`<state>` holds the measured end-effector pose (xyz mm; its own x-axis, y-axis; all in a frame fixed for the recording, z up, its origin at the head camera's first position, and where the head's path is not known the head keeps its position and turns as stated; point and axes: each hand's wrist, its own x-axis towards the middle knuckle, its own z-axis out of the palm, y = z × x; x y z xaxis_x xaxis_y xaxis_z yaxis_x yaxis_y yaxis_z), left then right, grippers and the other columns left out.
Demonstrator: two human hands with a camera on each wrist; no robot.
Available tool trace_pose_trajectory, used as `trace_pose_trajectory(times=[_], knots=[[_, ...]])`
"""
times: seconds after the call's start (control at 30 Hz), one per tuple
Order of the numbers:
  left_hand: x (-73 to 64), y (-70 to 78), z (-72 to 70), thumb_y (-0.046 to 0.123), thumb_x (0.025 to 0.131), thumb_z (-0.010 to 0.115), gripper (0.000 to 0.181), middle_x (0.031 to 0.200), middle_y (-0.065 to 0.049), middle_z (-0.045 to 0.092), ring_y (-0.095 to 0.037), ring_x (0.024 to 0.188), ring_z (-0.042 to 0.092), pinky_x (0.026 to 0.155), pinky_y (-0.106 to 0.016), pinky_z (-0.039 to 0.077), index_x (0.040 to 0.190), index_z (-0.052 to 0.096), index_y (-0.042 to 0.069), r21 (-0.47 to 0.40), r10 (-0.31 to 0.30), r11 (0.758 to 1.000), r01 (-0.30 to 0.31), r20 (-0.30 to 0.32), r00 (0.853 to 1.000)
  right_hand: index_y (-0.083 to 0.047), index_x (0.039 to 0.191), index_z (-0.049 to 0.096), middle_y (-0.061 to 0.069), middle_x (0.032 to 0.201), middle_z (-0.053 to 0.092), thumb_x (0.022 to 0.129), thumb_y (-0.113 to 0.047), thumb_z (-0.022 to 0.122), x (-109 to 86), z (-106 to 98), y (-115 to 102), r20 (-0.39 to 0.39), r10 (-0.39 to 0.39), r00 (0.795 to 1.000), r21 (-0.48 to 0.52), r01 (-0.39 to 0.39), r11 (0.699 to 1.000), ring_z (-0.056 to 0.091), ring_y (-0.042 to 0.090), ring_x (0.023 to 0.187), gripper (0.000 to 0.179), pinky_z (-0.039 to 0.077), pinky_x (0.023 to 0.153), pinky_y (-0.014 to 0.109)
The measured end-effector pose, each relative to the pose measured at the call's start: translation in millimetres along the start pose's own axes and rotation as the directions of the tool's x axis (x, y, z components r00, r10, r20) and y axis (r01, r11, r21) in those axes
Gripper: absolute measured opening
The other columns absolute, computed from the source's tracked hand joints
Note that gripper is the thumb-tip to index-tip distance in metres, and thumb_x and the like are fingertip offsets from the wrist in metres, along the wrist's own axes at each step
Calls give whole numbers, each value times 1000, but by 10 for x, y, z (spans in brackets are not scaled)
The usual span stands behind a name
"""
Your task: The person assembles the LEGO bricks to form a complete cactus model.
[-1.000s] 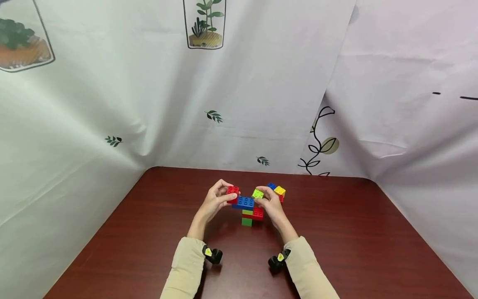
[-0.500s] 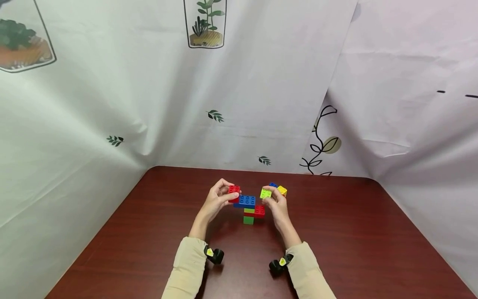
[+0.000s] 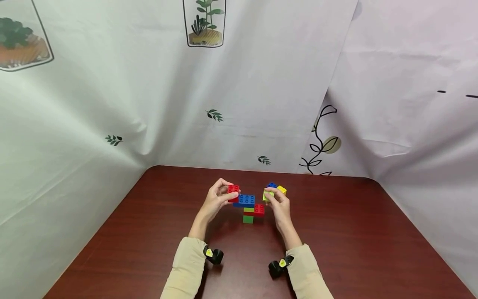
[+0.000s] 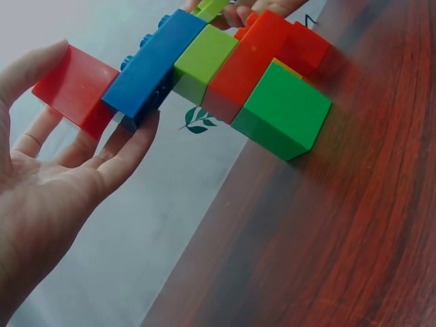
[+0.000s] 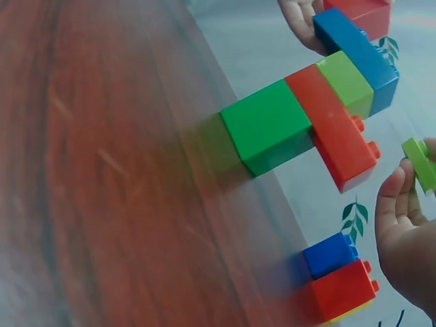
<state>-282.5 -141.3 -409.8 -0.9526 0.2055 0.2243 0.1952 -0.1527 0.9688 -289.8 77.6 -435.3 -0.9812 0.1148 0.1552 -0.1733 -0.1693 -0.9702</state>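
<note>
A white, leaf-printed cloth backdrop [image 3: 261, 83] hangs behind your reddish-brown wood counter [image 3: 149, 249], where a tower of toy building blocks [image 3: 246, 204] stands: green at the base, then red, lime and blue. Your left grip [image 3: 218, 199] is curled round a red block [image 4: 76, 88] at the tower's top left end. Your right grip [image 3: 280, 205], near a blue, red and yellow block cluster [image 5: 338, 281], pinches a small lime-green block [image 5: 420, 167] between thumb and finger, apart from the tower.
</note>
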Motion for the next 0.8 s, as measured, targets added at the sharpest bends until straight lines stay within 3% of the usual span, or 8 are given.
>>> trace_pose_trajectory(times=[0.13, 0.27, 0.37, 0.5, 0.7, 0.8], knots=[[9, -19, -12, 2, 90, 64, 27, 105, -8, 70, -12, 91, 69, 81, -33, 58, 112, 48, 3, -14, 25, 1000, -26, -21, 999, 10, 124, 56, -10, 78, 60, 93, -9, 63, -1, -2, 15, 21, 54, 998, 12, -55, 998, 56, 5, 67, 36, 51, 65, 16], [18, -29, -9, 2, 90, 64, 33, 103, -3, 70, -10, 89, 69, 80, -31, 58, 116, 44, -4, -16, 24, 1000, -24, -33, 999, 13, 120, 53, -10, 73, 61, 93, -8, 62, -6, 2, 42, 47, 112, 993, 26, -114, 993, 55, 4, 61, 36, 49, 61, 15], [21, -37, -9, 3, 90, 64, 37, 110, -13, 69, -10, 90, 69, 83, -34, 58, 119, 42, -7, -6, 21, 1000, -21, -36, 999, 13, 117, 54, -10, 74, 62, 92, -7, 62, -6, 3, 64, 59, 138, 989, 30, -140, 990, 54, 4, 61, 33, 48, 60, 15], [18, -35, -7, 4, 90, 64, 38, 118, -27, 64, -10, 91, 69, 84, -36, 58, 120, 42, -7, 6, 26, 1000, -25, -35, 999, 13, 113, 57, -9, 75, 63, 91, -6, 63, -5, -3, 82, 64, 153, 986, 32, -155, 987, 53, 5, 61, 29, 48, 60, 15], [8, -11, 13, 4, 90, 64, 35, 115, -20, 66, -11, 91, 69, 82, -32, 58, 118, 44, -4, -2, 27, 1000, -27, -36, 999, 10, 111, 58, -8, 76, 62, 91, -7, 64, -6, -17, 95, 65, 146, 987, 25, -148, 989, 53, 6, 64, 27, 47, 60, 17], [8, -18, 26, 4, 90, 64, 32, 117, -25, 64, -11, 92, 69, 83, -34, 58, 116, 45, -2, -9, 22, 1000, -22, -35, 999, 10, 112, 59, -9, 78, 61, 91, -8, 65, -7, -33, 110, 57, 147, 987, 4, -148, 989, 53, 6, 65, 28, 47, 62, 17]])
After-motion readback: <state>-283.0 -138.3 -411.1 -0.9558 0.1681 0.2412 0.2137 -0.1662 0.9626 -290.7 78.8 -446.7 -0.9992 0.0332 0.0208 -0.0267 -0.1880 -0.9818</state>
